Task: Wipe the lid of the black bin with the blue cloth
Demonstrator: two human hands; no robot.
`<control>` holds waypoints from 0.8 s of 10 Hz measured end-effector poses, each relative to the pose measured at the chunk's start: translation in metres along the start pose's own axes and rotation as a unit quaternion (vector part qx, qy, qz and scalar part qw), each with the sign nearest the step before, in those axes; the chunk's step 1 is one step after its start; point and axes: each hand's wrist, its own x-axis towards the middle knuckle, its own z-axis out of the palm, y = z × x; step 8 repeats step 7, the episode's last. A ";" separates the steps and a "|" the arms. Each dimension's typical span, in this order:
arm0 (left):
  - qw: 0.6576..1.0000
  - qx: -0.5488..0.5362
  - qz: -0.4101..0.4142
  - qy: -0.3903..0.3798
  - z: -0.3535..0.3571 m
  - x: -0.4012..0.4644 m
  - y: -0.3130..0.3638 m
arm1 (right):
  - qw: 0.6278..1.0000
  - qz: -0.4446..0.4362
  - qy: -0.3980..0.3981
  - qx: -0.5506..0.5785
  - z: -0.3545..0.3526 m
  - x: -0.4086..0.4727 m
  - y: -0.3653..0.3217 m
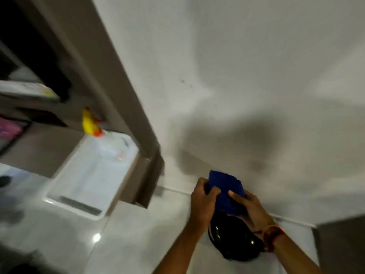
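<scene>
The step in hand looks like readying the cloth, with the wiping itself not yet begun. At the left of the frame a shelf unit (65, 91) holds a yellow toy (89, 123) above a white tray (94, 175), none of it part of the job. Lower centre, the left hand (204, 196) reaches forward from the bottom edge, fingers curled shut on the left edge of the blue cloth (227, 191). The right hand (246, 207), a band at its wrist, pinches the cloth's right side, thumb on top. The cloth is held up between them, above the glossy lid of the black bin (235, 240), which sits on the pale floor near the wall (237, 66). The next move calls for lowering the cloth flat onto the lid and pressing evenly.
</scene>
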 end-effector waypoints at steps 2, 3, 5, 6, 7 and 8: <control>0.967 0.113 0.097 0.208 -0.138 -0.029 0.101 | 0.978 -0.098 0.007 -0.185 0.193 -0.032 -0.068; 0.936 0.186 0.067 0.289 -0.211 -0.024 0.126 | 0.973 -0.093 -0.016 -0.213 0.276 -0.035 -0.066; 0.907 0.329 -0.076 0.253 -0.336 0.000 0.105 | 0.961 0.067 -0.128 -0.237 0.383 -0.024 -0.047; 0.910 0.350 -0.103 0.195 -0.361 0.014 0.089 | 0.960 0.117 -0.135 -0.216 0.405 -0.018 -0.039; 0.891 0.425 -0.087 0.138 -0.363 0.022 0.080 | 0.953 0.127 -0.121 -0.247 0.404 -0.018 -0.038; 0.891 0.425 -0.087 0.138 -0.363 0.022 0.080 | 0.953 0.127 -0.121 -0.247 0.404 -0.018 -0.038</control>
